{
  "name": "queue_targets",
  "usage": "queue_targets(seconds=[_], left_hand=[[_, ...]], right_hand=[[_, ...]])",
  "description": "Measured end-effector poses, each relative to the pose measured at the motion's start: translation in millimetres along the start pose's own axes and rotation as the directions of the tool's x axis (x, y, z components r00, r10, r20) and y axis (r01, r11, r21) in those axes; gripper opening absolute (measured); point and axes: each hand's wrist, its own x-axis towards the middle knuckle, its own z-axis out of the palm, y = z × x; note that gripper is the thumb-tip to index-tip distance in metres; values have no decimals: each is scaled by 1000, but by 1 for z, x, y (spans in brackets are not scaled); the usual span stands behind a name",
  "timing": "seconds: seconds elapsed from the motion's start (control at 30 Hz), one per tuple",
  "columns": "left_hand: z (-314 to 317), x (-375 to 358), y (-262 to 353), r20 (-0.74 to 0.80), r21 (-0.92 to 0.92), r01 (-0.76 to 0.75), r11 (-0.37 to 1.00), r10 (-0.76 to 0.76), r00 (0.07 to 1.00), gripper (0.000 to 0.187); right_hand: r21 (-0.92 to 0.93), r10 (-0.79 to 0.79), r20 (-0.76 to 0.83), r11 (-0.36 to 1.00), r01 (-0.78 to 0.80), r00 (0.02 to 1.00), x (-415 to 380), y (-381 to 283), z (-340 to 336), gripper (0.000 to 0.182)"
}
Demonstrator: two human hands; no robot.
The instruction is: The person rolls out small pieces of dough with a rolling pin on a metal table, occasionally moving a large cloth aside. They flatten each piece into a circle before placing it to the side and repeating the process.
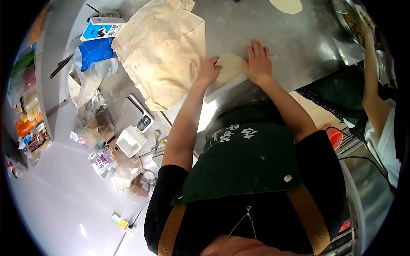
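A flat round dough sheet (231, 68) lies on the steel worktop between my two hands. My left hand (208, 72) is closed at the sheet's left edge, with fingers curled and the thumb on the dough. On the other side, my right hand (259, 62) rests with its fingers stretched out, its thumb side by the dough's right edge. A small pale bit shows just right of that palm; whether something lies beneath the palm is hidden. Close to my left hand is a large cream cloth (162, 55), draped over something unseen.
Another dough round (287, 5) lies farther back. Left are a milk carton (102, 29), a blue packet (97, 52), a kitchen scale (137, 114), a white tub (131, 141) and scissors (157, 138). At right, a co-worker's arm (370, 77) reaches toward a tray of filling (353, 23).
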Motion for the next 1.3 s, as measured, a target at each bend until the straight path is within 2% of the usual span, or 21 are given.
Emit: queue_targets(seconds=[0.13,0.2,0.23,0.33,0.43,0.53,0.63,0.83,0.93,1.03,1.13,1.23,1.3], left_hand=[[5,4,-2,-39,-139,-67,988,62,997,27],[0,6,4,-15,-219,-67,973,65,998,30],[1,4,4,11,-176,-51,983,53,999,30],[-8,15,16,24,-36,-80,996,81,996,30],[1,13,22,20,165,-123,979,122,992,30],[0,-7,51,27,324,-93,942,89,996,26],[-2,-28,68,-14,188,-263,946,270,963,24],[14,-5,24,2,251,-69,966,71,997,31],[12,-6,19,31,231,-67,971,61,998,35],[6,-3,14,117,62,-28,998,21,993,38],[3,-1,4,169,-153,10,988,16,986,38],[8,2,-9,84,-443,-54,895,102,991,35],[4,8,-10,90,-460,-35,887,86,992,35]], right_hand=[[-21,65,34,998,-64,997,25,-8,2,61],[-3,29,-91,1000,-30,995,53,-16,8,59],[3,12,-161,1000,-11,987,60,-18,9,58],[75,-1,-160,997,13,987,43,-13,2,59],[101,-76,-78,991,83,994,-6,3,-3,63],[221,-273,-95,932,288,957,-48,27,-22,63],[118,-436,1,894,433,900,-71,55,-26,55],[145,-478,89,874,463,874,-41,56,-46,36],[255,-424,68,882,395,903,-18,44,-44,37],[150,-235,-79,958,245,969,7,21,-12,41],[131,-84,-66,987,92,994,5,9,1,49],[35,-70,-12,997,71,997,-5,9,-2,52],[31,-16,-5,999,16,1000,20,1,2,55]])
